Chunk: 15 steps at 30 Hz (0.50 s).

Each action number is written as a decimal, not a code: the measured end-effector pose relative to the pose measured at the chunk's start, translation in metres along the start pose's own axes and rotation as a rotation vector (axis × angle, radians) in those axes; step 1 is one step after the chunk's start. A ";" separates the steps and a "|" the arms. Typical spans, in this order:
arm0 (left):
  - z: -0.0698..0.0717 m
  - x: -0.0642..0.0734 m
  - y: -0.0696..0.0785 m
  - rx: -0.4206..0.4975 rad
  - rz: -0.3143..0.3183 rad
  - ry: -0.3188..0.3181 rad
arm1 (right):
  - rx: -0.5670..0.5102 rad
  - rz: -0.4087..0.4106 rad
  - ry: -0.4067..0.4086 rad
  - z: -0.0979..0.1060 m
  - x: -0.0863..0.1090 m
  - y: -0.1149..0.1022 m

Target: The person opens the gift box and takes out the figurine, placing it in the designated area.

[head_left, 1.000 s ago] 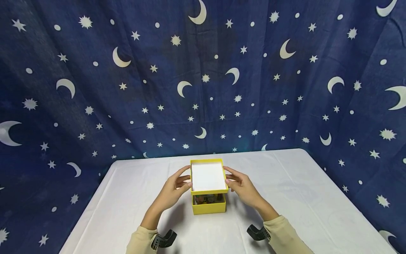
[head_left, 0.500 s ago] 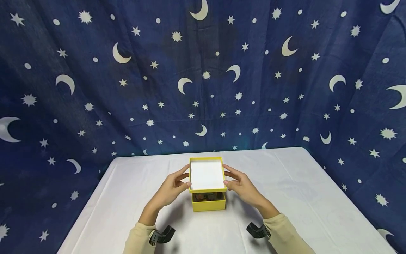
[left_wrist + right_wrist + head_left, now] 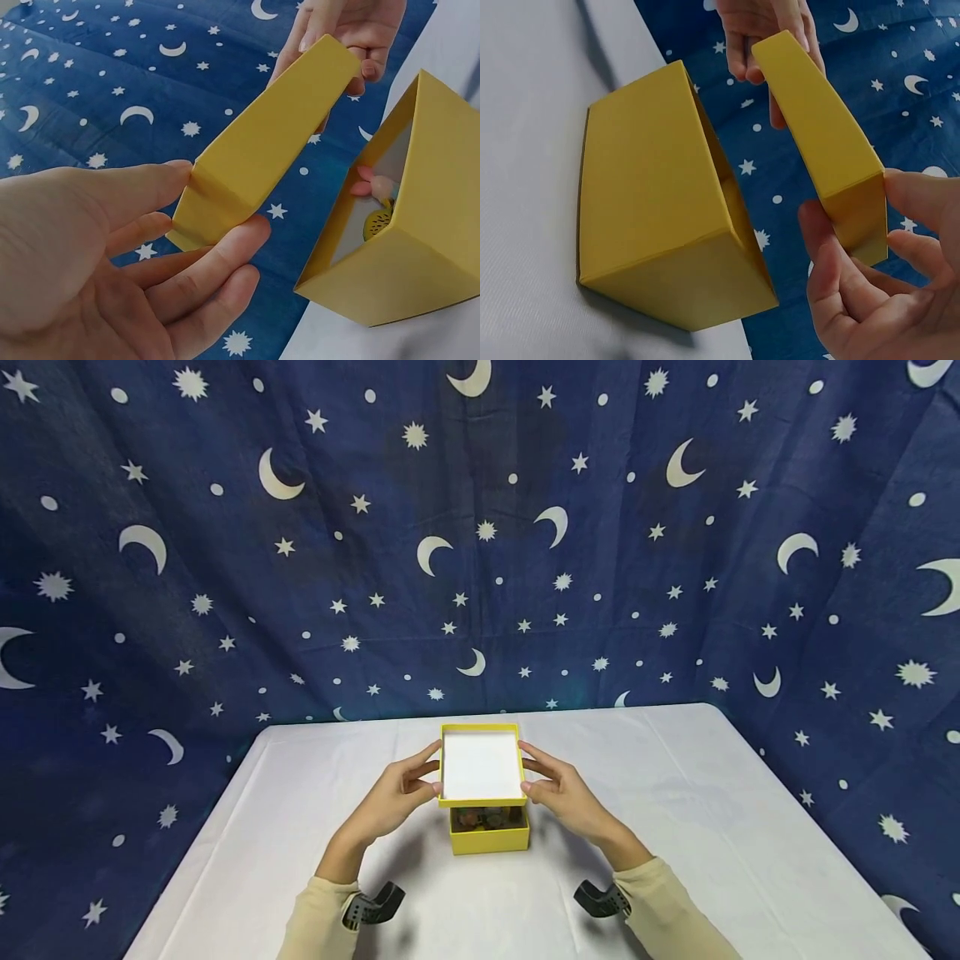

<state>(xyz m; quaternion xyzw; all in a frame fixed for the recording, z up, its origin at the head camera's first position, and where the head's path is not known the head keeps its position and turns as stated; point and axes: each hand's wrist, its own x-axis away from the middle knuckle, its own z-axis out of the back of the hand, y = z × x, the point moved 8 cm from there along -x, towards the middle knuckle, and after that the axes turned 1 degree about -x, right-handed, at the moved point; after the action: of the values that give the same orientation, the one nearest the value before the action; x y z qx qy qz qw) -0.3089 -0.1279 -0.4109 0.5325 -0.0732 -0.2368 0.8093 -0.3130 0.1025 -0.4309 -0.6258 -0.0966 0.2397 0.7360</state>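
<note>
A square yellow box lid (image 3: 482, 766) is held in the air, its white inside facing up towards the head camera. My left hand (image 3: 393, 797) pinches its left side between thumb and fingers, and my right hand (image 3: 570, 797) pinches the right side the same way. Just below, apart from the lid, the yellow box (image 3: 489, 841) stands uncovered on the table. Small colourful items lie inside it; in the left wrist view I make out a pink-eared figure (image 3: 375, 184) and a yellow piece with black specks (image 3: 376, 223). The lid hides part of the box's opening.
A white cloth covers the table (image 3: 645, 827). Behind it and along the sides hangs a dark blue curtain (image 3: 480, 510) with white moons and stars. A black wrist mount (image 3: 375, 904) sits on the left wrist, another black mount (image 3: 602, 900) on the right.
The head view has shifted slightly. Both hands keep hold of the lid, which has drifted a little to the left over the box.
</note>
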 end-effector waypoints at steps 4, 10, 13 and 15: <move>0.004 0.002 -0.002 0.000 0.019 0.016 | -0.004 0.002 -0.003 -0.003 -0.004 -0.002; 0.013 0.009 -0.004 -0.004 0.041 0.033 | -0.038 0.003 -0.043 -0.013 -0.009 -0.010; 0.018 0.014 -0.005 -0.001 0.057 0.037 | -0.047 -0.006 -0.058 -0.020 -0.011 -0.013; 0.021 0.017 -0.007 0.001 0.070 0.041 | -0.054 -0.012 -0.068 -0.025 -0.012 -0.013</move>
<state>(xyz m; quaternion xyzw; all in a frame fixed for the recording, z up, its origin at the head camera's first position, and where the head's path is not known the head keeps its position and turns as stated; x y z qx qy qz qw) -0.3035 -0.1557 -0.4102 0.5347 -0.0752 -0.1975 0.8182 -0.3089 0.0736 -0.4214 -0.6363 -0.1317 0.2538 0.7166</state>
